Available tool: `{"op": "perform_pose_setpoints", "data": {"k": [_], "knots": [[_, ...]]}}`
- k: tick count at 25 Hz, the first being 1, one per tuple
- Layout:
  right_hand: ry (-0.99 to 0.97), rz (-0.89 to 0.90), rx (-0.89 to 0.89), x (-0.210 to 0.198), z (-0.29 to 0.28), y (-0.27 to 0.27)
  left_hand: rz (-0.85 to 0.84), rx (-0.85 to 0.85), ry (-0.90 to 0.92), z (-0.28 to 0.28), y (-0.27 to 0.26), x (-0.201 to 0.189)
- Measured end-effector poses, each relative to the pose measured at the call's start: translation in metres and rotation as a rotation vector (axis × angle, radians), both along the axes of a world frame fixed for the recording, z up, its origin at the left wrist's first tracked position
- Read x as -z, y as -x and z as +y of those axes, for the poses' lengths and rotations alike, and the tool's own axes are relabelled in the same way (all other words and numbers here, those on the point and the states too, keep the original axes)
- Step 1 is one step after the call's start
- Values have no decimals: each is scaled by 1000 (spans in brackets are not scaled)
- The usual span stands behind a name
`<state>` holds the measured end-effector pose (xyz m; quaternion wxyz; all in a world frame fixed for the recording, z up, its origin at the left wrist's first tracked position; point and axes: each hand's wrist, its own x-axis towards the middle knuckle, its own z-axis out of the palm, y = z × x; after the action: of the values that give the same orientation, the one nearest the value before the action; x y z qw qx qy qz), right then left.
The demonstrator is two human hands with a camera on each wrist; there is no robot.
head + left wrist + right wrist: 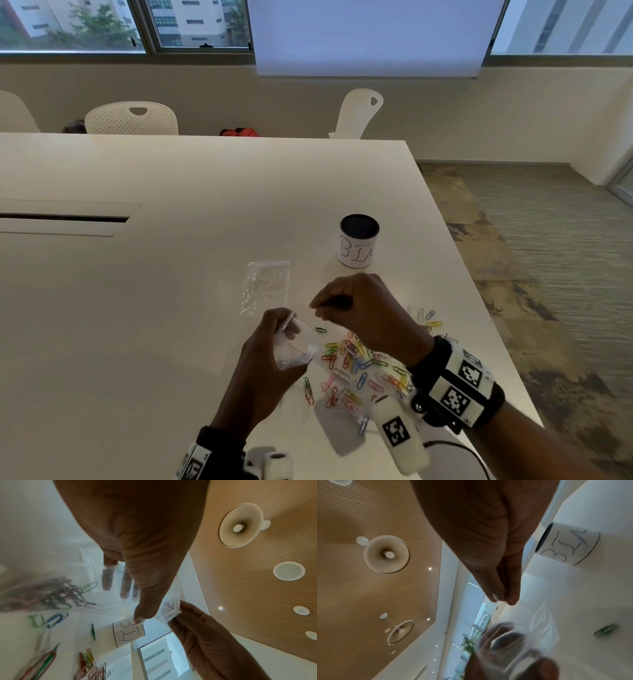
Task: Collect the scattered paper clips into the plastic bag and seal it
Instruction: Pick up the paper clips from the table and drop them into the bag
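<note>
The white bench (171, 274) is carrying all items. The landmark is the white cup marked "BIN" (358, 245), which is standing upright on it. The spare clear bag (265, 287) is lying flat just left of and nearer than the cup. The scattered paper clips (356, 366) are lying in a loose pile nearer than the cup, at the bench's near right edge. The plastic bag (297, 346) is being held above the bench, nearer than the cup, left of the pile. The left hand (270, 356) is gripping the bag with thumb and curled fingers. The right hand (359, 308) is pinching the bag's top corner between closed fingertips (182, 606).
</note>
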<state>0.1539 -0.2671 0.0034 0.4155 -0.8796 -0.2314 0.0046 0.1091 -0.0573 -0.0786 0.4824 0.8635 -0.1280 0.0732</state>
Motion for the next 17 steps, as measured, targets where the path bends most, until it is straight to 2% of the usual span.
{"op": "perform_pose_setpoints", "data": {"k": [3,5,7,12,17], "knots": [[258,43,55,17,-18,-14,-10,-10,17,4,1,-2],[500,176,18,32,-28,-15,-13,-21,21,8,1,-5],[639,286,-32,43,-34,-10,-21,-29,14,12,1,-8],[751,236,-54,53,-36,2,-33,-43,-20,20,-1,-14],[658,188,-28,66,-30,13,-14,-38,-57,20,0,-9]]}}
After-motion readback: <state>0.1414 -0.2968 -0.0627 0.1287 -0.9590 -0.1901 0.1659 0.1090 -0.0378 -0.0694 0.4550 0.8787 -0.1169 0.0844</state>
